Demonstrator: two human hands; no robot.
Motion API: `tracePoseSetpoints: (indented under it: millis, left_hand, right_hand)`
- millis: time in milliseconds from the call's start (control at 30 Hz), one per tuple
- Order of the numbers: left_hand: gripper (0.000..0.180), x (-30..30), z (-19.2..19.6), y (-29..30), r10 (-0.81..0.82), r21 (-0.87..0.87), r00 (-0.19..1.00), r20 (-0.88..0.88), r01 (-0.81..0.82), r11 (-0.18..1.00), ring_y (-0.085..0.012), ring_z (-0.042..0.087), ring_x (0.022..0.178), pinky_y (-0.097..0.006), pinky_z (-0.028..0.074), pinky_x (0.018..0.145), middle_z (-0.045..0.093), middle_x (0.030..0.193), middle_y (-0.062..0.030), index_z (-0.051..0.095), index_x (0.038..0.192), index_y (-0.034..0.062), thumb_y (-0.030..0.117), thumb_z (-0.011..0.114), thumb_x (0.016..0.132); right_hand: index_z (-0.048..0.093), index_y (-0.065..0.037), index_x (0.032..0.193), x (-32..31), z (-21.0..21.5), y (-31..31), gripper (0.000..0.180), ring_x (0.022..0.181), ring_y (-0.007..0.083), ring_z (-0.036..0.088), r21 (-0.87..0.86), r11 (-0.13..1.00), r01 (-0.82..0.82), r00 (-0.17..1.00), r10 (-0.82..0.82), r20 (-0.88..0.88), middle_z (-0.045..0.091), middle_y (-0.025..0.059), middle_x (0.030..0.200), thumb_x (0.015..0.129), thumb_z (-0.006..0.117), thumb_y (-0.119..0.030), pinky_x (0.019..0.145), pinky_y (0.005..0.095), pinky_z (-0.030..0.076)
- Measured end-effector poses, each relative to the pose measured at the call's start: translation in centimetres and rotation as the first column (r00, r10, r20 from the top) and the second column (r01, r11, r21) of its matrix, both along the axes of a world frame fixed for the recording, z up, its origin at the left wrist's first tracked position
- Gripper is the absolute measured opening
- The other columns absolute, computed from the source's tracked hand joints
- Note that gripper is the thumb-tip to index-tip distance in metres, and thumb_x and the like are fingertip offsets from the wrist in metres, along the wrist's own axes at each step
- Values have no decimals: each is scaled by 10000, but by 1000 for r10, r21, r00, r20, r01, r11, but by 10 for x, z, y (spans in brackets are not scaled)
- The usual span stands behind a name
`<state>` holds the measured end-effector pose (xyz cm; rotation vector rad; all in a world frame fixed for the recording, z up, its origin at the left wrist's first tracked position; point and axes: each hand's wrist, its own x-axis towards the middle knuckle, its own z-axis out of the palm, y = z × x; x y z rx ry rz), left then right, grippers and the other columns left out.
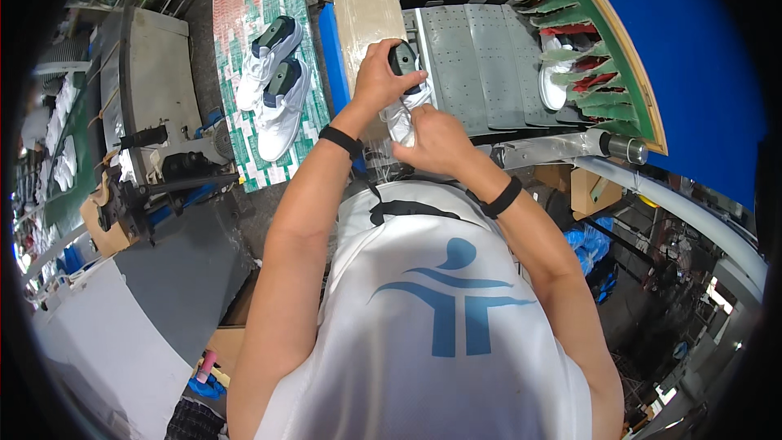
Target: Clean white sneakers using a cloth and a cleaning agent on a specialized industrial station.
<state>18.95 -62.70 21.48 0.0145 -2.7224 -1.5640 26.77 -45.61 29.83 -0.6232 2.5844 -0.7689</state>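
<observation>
A white sneaker [399, 126] with a dark green shoe last [402, 60] in its opening is held in front of me, at the near-left end of a plate conveyor. My left hand [380, 80] grips it around the heel and last, thumb across the last's top. Bent fingers of my right hand [440, 142] press at the lacing and the side of the toe. Something thin and dark shows at its fingertips, too small to name. Both hands hide much of the upper.
Two white sneakers on lasts [283, 118] rest on a green-and-white patterned board [244, 165] to the left. The grey conveyor plates [476, 57] run right toward green flaps [619, 106] in a wood-edged opening, where another white shoe [554, 85] lies. A metal rail [562, 147] borders the conveyor's near side.
</observation>
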Motion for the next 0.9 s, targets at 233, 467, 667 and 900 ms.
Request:
tracePoseSetpoints:
  millis: [233, 467, 667, 900]
  left_hand:
    - [850, 1, -1, -8, -23, 62, 1000, -2, 23, 998, -376, 661, 1267, -436, 538, 1100, 646, 1343, -203, 636, 1409, 63, 378, 1025, 722]
    - [860, -3, -3, -4, -50, 22, 998, -40, 51, 998, -377, 666, 1260, -438, 548, 1089, 648, 1334, -209, 630, 1412, 39, 363, 1030, 723]
    - [855, -4, 1, -9, -39, 16, 999, -5, 39, 999, -364, 664, 1263, -432, 545, 1099, 644, 1341, -201, 630, 1427, 43, 339, 1031, 732]
    - [935, 30, -14, -26, -60, 672, 971, 232, -116, 731, -248, 647, 1315, -387, 595, 1016, 625, 1456, -191, 424, 1618, 57, 201, 958, 864]
  right_hand:
    - [656, 49, 1070, 34, 40, 67, 510, 1004, 478, 685, -28, 1000, -4, 983, 9, 181, 680, 268, 1075, 817, 802, -369, 893, 514, 566]
    - [682, 78, 1019, -1, 9, 49, 546, 953, 484, 689, 46, 998, 50, 993, -45, -106, 679, 293, 1001, 780, 829, -391, 884, 530, 573]
    - [688, 85, 1035, 26, 22, 66, 566, 967, 498, 692, 58, 998, -23, 997, 27, -69, 685, 310, 1030, 790, 830, -405, 892, 537, 568]
    - [703, 40, 1062, -8, -71, 57, 471, 940, 362, 723, -275, 821, 499, 810, -331, 484, 736, 232, 1005, 1011, 653, -425, 863, 456, 552]
